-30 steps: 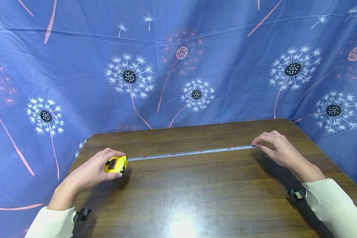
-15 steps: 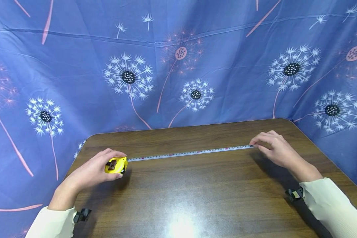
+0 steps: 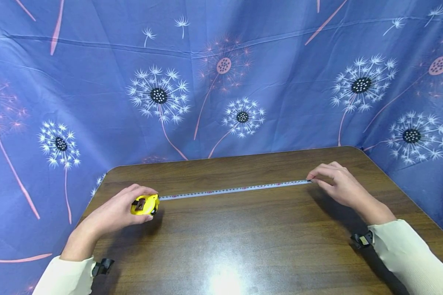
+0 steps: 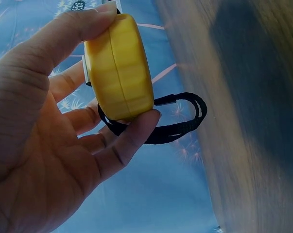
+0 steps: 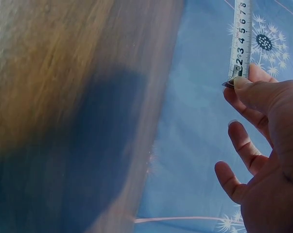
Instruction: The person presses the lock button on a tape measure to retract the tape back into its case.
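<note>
My left hand (image 3: 119, 207) grips the yellow case of a tape measure (image 3: 145, 205) between thumb and fingers, over the left part of the table. In the left wrist view a black cord loop (image 4: 180, 131) hangs from the yellow case (image 4: 119, 68). From the case the white blade (image 3: 229, 190) runs nearly straight to the right, above the tabletop. At its far end, my right hand (image 3: 341, 184) pinches the metal end hook between thumb and forefinger. The right wrist view shows the hook (image 5: 230, 83) and low numbers along the blade (image 5: 241, 36), with the other fingers loosely spread.
A brown wood-grain table (image 3: 243, 233) lies under both hands, with a bright glare spot near its front. Behind and beside it hangs a blue cloth (image 3: 288, 110) printed with dandelions. Black straps (image 3: 103, 266) sit at both wrists.
My right hand has moved slightly left with the hook, and the drawn-out blade has become a little shorter. The left hand and case have stayed almost still.
</note>
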### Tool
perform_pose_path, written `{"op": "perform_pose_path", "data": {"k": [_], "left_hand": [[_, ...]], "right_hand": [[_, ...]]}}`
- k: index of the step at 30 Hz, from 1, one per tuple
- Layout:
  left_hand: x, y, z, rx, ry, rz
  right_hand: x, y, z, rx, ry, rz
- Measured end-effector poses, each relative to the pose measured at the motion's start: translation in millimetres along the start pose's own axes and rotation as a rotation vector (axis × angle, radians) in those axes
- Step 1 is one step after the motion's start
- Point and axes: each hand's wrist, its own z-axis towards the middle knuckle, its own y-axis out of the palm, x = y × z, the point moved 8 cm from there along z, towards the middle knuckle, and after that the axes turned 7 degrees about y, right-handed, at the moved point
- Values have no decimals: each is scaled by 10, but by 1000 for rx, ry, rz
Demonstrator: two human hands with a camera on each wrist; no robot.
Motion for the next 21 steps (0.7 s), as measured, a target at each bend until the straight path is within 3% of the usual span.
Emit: {"op": "perform_pose_path", "data": {"k": [21], "left_hand": [[-4,32,61,22,21,-19]], "right_hand": [[-46,29,44,4,-8,18]]}}
